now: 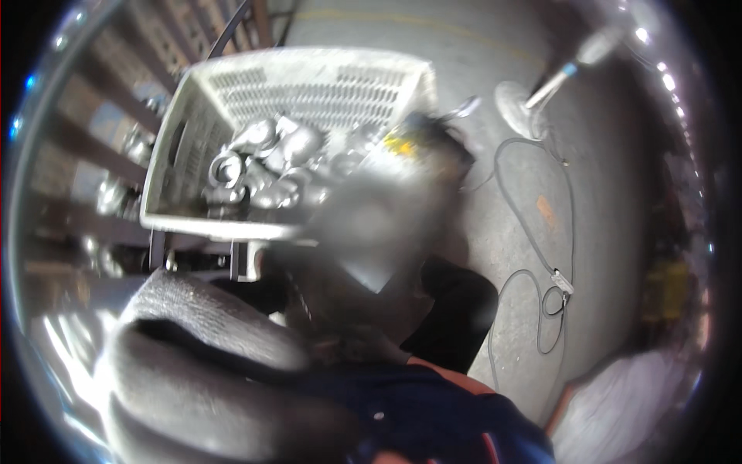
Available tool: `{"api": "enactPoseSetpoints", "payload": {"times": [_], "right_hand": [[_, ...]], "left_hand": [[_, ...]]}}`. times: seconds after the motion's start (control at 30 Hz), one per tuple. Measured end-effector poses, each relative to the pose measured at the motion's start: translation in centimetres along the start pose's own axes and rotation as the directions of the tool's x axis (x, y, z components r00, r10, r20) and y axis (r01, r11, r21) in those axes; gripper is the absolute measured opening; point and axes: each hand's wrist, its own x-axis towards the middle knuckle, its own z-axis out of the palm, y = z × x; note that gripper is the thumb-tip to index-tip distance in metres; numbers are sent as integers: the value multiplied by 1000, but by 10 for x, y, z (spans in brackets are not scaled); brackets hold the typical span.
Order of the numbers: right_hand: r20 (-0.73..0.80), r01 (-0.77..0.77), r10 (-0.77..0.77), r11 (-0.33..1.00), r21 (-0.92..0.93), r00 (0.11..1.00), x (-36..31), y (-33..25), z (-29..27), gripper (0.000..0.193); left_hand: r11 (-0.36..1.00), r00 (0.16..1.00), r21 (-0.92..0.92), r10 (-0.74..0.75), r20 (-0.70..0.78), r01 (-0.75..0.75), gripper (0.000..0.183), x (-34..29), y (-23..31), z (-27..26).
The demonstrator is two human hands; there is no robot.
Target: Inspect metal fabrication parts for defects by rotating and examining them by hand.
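My left hand (pixel 193 371), in a grey knit glove, is raised close to the camera at the lower left. Its fingers look stretched out with a dark gap between them, and nothing shows in them. At the lower right edge, a pale blurred shape (pixel 618 410) looks like my right hand in a glove; its fingers cannot be made out. Beyond my knees, a white slatted plastic crate (pixel 309 58) holds several shiny metal fittings (pixel 294 143). A smeared grey object (pixel 379 220) stands beside the crate, with a yellow-marked dark part (pixel 400 145) behind it; their kind is unclear.
A looped grey cable (pixel 498 166) lies on the concrete floor (pixel 525 232) to the right, with a small connector (pixel 563 282). A pale stand with a round base (pixel 514 108) is at the far right. Slatted racks (pixel 77 127) with more metal parts line the left.
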Motion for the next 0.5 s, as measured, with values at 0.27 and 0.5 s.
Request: {"api": "enactPoseSetpoints", "payload": {"times": [0.27,0.5], "right_hand": [[-30,77,-72,974,213,997,12,52,23,43],[15,46,-49,987,157,999,16,44,2,42]], "left_hand": [[790,759,33,-599,256,612,33,17,-188,70],[941,411,337,-317,854,25,46,-60,-312,158]]}}
